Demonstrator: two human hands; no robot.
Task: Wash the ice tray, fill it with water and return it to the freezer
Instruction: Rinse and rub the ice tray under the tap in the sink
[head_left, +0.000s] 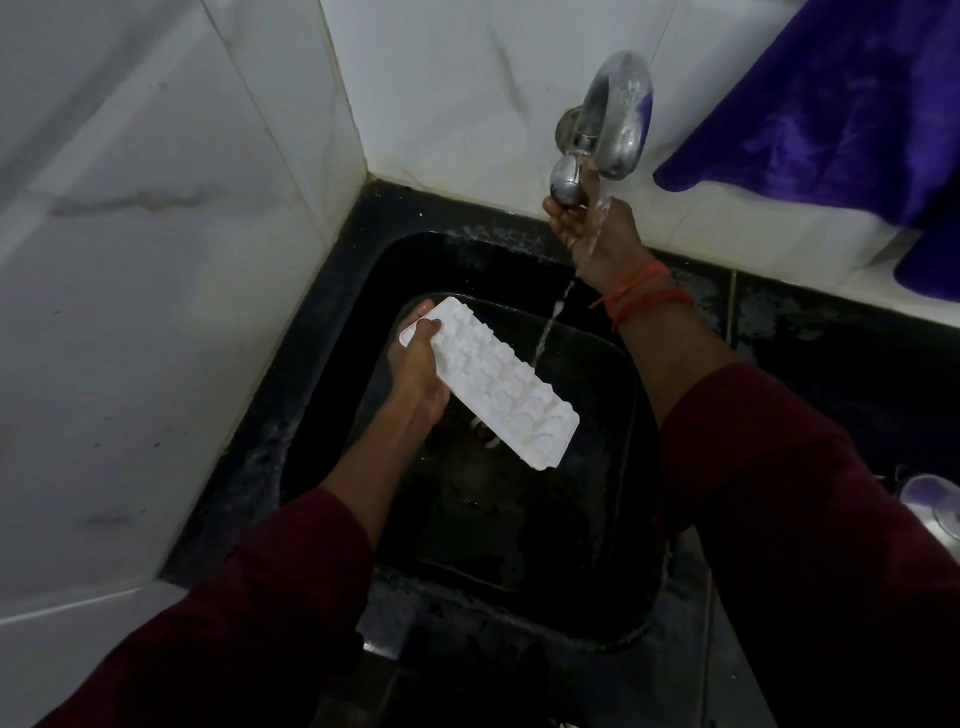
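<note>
Ice tray (498, 389), white and long, is hanging in the air over the black sink (519, 545), with its compartments facing up toward the camera. It is lying at a slant, one short end pointing to the far left corner of the basin and the other reaching toward the near right, above the drain (483, 434). The left hand (415, 371) is grasping it at the far short end, thumb pressing on the top rim and the other fingers curling underneath.

The right hand (592, 234) is reaching up to the chrome tap (618, 114) on the back wall, its fingers wrapping round the rounded tap knob (565, 182) from below. Water (545, 332) is running from the spout, passing in front of that hand's palm and falling into the sink just beside the tray's far long edge; whether it is touching the tray cannot be told. An orange thread (644, 296) is circling the right wrist, and both arms are wearing dark maroon sleeves (779, 493).

White marble-patterned tiles (156, 234) are lining the corner behind the sink. A purple towel (831, 104) is hanging at the upper right above the black counter (831, 353), and a pale translucent container (935, 504) is showing at the right edge, cut off by the frame.
</note>
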